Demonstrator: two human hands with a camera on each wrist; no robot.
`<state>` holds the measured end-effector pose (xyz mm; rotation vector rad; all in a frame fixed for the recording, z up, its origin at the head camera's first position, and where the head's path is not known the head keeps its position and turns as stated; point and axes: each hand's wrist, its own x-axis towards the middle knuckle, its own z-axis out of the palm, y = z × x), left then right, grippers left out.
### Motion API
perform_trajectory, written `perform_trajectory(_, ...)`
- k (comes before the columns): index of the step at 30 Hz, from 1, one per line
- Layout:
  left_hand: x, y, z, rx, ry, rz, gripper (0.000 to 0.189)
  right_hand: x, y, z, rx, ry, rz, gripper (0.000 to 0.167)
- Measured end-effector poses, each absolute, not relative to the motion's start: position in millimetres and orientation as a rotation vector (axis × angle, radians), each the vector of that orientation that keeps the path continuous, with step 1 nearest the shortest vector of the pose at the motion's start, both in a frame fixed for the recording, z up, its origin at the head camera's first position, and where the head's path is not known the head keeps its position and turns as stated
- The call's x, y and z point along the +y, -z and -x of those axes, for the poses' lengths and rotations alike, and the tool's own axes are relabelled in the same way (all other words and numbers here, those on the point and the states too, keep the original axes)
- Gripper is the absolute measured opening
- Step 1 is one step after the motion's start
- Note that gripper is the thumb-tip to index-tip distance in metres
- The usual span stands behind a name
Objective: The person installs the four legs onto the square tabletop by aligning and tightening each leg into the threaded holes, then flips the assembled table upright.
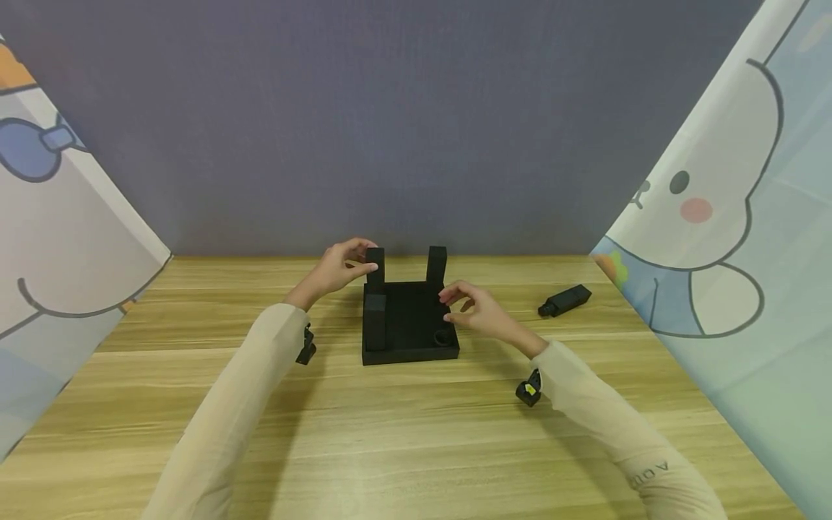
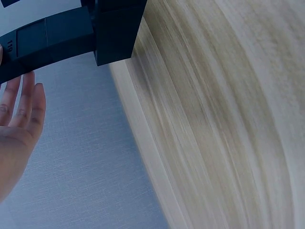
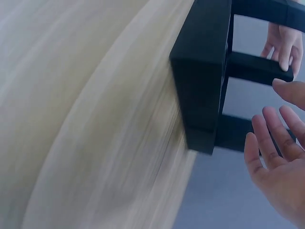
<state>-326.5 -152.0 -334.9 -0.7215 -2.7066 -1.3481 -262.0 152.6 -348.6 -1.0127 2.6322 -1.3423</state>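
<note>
A black square tray (image 1: 409, 318) sits on the table with block-shaped posts standing at three of its corners. My left hand (image 1: 339, 266) pinches the top of the back-left post (image 1: 375, 269), thumb on its near side and fingers behind. In the left wrist view, raised marks show near the end of that post (image 2: 52, 40). At the front-right corner, without a post, a round ring (image 1: 443, 337) shows. My right hand (image 1: 477, 309) hovers by the tray's right side, fingers spread and holding nothing. The front-left post (image 1: 375, 321) and back-right post (image 1: 437, 267) stand upright.
A loose black post (image 1: 565, 300) with a narrower round end lies on the table to the right. Behind the wooden table (image 1: 390, 433) rises a grey panel (image 1: 403, 130). Cartoon-printed panels (image 1: 708, 217) flank it at both sides. Small black devices (image 1: 529, 388) hang at both wrists.
</note>
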Motion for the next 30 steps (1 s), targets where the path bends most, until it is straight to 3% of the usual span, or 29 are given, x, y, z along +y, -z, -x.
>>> perform_trajectory(7,-152,335,325,-2.714,1.352,0.713,0.042,166,330,249,2.676,1.294,0.965,0.035)
perform_trajectory(18,-152,336,328,-2.708,1.341,0.722,0.042,216,359,282,2.691,1.263,0.812,0.034)
perform_trajectory(30,-152,336,328,-2.711,1.354,0.72,0.042,256,355,284,2.74,1.231,0.71,0.035)
